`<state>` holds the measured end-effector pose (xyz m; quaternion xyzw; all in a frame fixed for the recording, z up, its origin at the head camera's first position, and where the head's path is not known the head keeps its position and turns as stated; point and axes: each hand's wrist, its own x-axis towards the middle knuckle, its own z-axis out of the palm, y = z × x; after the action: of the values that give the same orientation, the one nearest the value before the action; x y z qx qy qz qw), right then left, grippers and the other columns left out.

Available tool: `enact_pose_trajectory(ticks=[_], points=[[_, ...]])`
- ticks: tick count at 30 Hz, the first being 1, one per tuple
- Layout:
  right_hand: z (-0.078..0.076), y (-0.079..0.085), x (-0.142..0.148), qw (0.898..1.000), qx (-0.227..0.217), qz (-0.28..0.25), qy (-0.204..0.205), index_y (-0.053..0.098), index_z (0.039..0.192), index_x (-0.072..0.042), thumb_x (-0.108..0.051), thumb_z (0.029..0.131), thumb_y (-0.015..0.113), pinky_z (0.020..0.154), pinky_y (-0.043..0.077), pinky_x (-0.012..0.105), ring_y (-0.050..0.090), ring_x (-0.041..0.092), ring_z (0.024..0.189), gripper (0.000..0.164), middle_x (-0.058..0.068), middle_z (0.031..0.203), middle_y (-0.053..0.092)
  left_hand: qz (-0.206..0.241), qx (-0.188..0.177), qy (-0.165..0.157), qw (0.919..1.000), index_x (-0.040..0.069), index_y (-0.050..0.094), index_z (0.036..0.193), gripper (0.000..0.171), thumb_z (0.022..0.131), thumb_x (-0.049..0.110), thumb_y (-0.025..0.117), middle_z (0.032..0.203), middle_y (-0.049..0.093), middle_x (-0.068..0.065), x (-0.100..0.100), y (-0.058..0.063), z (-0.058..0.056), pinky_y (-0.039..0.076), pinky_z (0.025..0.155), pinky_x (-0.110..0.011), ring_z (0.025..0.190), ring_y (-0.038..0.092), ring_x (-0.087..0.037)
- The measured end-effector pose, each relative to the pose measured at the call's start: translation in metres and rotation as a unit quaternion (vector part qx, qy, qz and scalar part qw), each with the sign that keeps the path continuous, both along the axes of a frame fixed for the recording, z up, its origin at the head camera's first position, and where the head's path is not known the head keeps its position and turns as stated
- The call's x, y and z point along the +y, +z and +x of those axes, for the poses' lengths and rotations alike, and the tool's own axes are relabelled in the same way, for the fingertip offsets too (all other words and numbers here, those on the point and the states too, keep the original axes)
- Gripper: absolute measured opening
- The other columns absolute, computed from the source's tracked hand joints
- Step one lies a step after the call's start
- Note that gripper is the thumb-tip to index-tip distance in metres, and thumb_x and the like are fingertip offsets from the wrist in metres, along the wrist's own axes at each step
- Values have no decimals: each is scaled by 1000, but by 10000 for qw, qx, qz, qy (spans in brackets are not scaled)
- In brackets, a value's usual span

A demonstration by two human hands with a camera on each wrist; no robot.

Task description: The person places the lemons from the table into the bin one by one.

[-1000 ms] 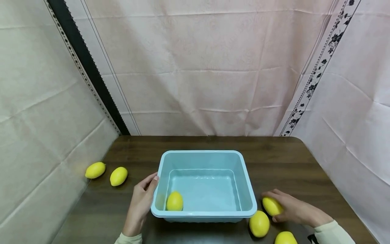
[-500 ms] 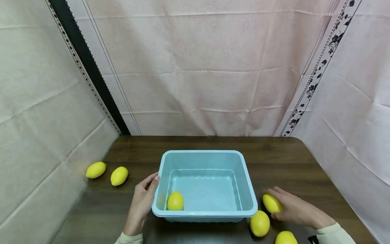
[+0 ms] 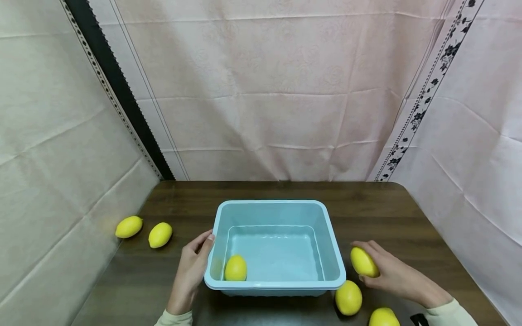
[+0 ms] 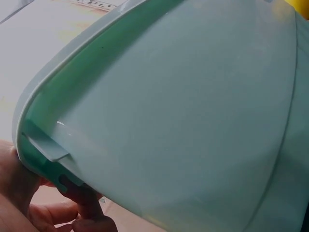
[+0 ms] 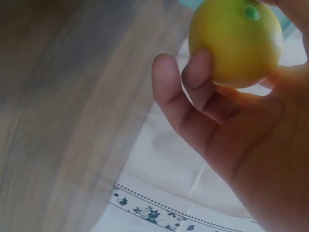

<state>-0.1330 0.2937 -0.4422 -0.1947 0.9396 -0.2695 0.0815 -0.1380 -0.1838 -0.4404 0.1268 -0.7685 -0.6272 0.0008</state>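
Note:
A light blue plastic basin stands on the brown wooden table, with one yellow lemon in its near left corner. My left hand grips the basin's left rim, thumb on top; the left wrist view shows its curled fingers under the rim. To the right of the basin, my right hand holds another lemon between thumb and fingers. In the right wrist view this lemon shows a green stem end. Closer to me lie a lemon by the basin's corner and one more lemon.
Two lemons lie apart at the table's left side, one lemon by the edge and one lemon nearer the basin. Pale cloth hangs behind the table and along both sides.
My right hand has closed more firmly around its lemon and raised it a little, up and away from the lemons near it. The left hand stays on the basin's rim.

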Motion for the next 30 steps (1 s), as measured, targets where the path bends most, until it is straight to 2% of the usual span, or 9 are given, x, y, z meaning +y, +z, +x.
enact_pose_trajectory(ticks=[8,14,18,25,30], points=[[8,15,-11,9972,667,-325,-116,49,148,-13,-29,88,87,75,53,26,56,3,91,73,3,128,57,2,-78,-37,10000,2,50,155,56,111,36,55,152,54,-24,-4,4,2,58,91,-37,119,62,-30],[8,28,-13,9929,1038,-568,-131,53,144,-9,-34,84,91,69,55,26,57,2,88,75,7,127,61,55,28,-108,9999,1,51,155,55,112,35,55,150,56,-24,-2,0,0,57,88,-33,117,62,-28],[8,33,-16,9909,1238,-451,-280,56,141,-10,-38,83,92,70,55,26,58,4,89,74,5,125,63,121,26,-120,9999,1,51,154,54,111,34,55,148,57,-24,0,-1,1,57,87,-33,117,63,-28],[5,45,-27,9865,1389,-311,-807,57,140,-7,-44,84,90,75,55,32,63,16,96,75,9,127,67,113,74,-92,9999,2,51,154,55,112,36,54,149,57,-23,1,0,-1,57,87,-32,116,64,-27],[6,53,-36,9855,1341,-502,-909,55,142,-8,-44,85,89,75,55,32,63,19,96,75,8,126,66,59,5,-74,10000,2,50,155,55,112,36,54,150,56,-23,0,1,1,58,87,-33,116,63,-28]])
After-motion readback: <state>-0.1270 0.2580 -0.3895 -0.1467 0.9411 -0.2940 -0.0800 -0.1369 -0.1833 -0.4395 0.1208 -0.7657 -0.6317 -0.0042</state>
